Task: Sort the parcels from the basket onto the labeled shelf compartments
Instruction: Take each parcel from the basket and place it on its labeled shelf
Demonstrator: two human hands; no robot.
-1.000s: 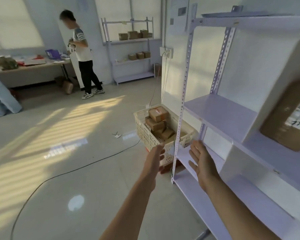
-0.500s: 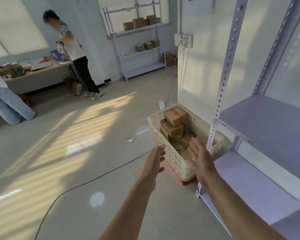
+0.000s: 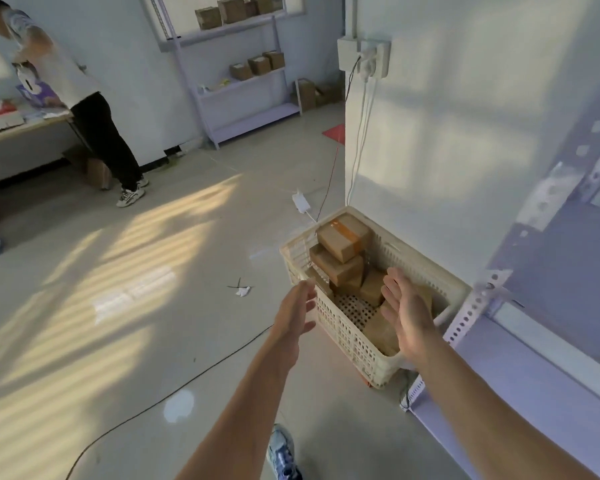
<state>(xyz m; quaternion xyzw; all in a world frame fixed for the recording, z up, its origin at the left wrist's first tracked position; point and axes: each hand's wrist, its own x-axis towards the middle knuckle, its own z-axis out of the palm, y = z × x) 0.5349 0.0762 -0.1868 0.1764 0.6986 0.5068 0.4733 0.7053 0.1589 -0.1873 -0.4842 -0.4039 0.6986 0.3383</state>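
A cream perforated basket (image 3: 347, 344) stands on the floor against the white wall, left of the lilac shelf unit (image 3: 541, 306). Several brown cardboard parcels lie in it; the topmost parcel (image 3: 343, 237) has orange tape and rests on a second parcel (image 3: 336, 268). My left hand (image 3: 297, 311) is open, fingers apart, just outside the basket's left rim. My right hand (image 3: 406, 313) is open above the basket's near right part, over the lower parcels. Neither hand touches a parcel.
A black cable (image 3: 174, 393) runs across the floor. A person (image 3: 66, 91) stands by a table at the back left. A second shelf (image 3: 236, 71) with boxes stands at the far wall. White cords hang from a wall socket (image 3: 364, 58) behind the basket.
The view has swung left and down from the shelf to the basket. Both hands have come nearer the basket, the right one now over its inside.
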